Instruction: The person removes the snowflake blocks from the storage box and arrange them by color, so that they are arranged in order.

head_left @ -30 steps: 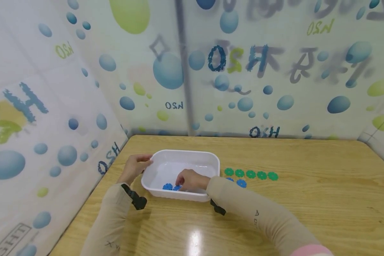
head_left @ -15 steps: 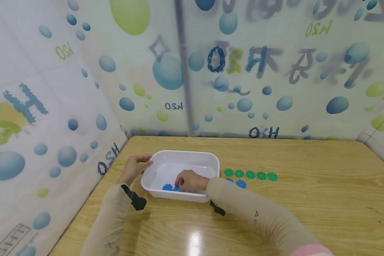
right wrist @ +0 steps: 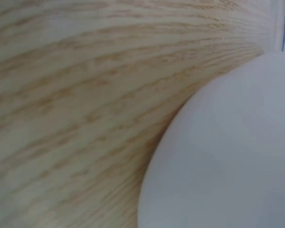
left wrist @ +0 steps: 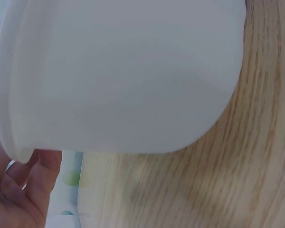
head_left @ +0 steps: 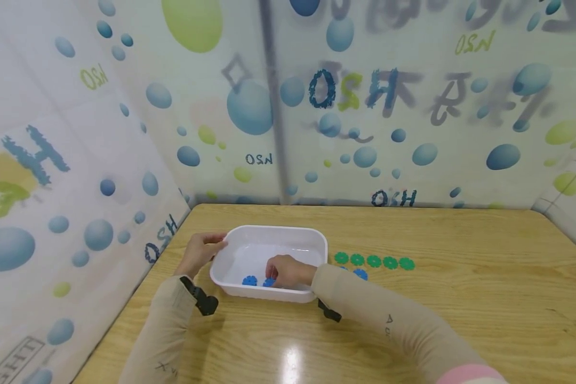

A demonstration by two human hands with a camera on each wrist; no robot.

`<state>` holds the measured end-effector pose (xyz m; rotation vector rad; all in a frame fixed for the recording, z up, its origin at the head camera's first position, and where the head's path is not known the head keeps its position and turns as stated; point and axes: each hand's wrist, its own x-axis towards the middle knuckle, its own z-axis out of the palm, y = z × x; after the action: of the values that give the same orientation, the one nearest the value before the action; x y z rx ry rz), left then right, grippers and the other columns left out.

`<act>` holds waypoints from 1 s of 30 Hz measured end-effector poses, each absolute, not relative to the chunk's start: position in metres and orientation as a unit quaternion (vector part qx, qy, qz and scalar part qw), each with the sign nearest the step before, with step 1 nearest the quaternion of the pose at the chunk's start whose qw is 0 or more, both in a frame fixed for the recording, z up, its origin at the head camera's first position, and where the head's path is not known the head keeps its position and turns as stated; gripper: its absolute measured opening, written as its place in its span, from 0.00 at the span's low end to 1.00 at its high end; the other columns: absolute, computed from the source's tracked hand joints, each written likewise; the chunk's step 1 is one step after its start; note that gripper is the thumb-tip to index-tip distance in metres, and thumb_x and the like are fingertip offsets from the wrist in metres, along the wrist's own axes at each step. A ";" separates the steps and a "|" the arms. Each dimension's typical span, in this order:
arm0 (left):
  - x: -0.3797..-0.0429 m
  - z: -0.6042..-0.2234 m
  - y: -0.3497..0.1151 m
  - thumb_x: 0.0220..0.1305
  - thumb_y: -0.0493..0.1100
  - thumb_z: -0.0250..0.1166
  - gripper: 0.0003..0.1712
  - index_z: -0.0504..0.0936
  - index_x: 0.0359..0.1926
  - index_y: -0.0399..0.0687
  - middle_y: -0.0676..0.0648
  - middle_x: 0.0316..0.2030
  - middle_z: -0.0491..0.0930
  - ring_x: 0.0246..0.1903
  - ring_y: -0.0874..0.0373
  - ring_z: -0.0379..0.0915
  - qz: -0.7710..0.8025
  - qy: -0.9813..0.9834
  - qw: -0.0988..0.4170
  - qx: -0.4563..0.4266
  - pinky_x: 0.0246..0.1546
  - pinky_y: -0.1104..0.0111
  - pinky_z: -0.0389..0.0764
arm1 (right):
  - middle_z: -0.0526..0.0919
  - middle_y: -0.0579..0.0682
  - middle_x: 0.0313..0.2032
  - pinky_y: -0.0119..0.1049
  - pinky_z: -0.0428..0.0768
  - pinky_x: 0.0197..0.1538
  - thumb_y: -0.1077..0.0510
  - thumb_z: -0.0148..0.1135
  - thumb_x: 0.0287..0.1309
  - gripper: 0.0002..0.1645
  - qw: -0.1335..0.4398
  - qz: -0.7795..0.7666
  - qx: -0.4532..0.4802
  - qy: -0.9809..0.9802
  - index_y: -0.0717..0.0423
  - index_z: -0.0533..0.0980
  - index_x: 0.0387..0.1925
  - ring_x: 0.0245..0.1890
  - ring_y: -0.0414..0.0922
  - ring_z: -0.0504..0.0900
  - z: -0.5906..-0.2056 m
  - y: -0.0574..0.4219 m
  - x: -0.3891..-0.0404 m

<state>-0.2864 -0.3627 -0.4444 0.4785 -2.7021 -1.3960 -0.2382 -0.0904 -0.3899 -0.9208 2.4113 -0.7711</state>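
A white plastic basin (head_left: 264,226) stands on the wooden table. My left hand (head_left: 202,253) holds its left rim; in the left wrist view the fingers (left wrist: 43,175) curl beneath the lip. Inside the basin, my right hand (head_left: 288,271) reaches down and pinches a blue snowflake disc (head_left: 269,282), partly covered by the fingers. Another blue snowflake disc (head_left: 249,280) lies to its left on the basin floor. The right wrist view shows only the basin's outer wall (right wrist: 218,156) and the table, with the hand out of sight.
Right of the basin, several green snowflake discs (head_left: 374,261) lie in a row on the table (head_left: 461,298). Nearer to me are a blue snowflake disc (head_left: 360,274) and another blue one, mostly hidden behind the right sleeve (head_left: 389,304). Patterned walls (head_left: 365,106) border the table.
The right hand has shifted slightly right inside the basin, and the blue snowflake disc at its fingertips has moved with it, away from the other one. The left hand stays on the rim.
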 end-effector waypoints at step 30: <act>-0.232 -0.367 -0.316 0.58 0.44 0.60 0.21 0.74 0.52 0.44 0.42 0.49 0.74 0.41 0.53 0.73 -0.455 -0.878 -0.012 0.150 0.41 0.58 0.75 | 0.76 0.46 0.26 0.28 0.77 0.30 0.68 0.61 0.49 0.04 0.207 -0.386 -0.350 0.828 0.60 0.78 0.30 0.28 0.39 0.74 -0.350 -0.051 -0.236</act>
<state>-0.2317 -0.3155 -0.3672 0.4737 -2.7793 -1.4409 -0.2361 -0.0513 -0.3496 -0.9735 2.3073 -1.0748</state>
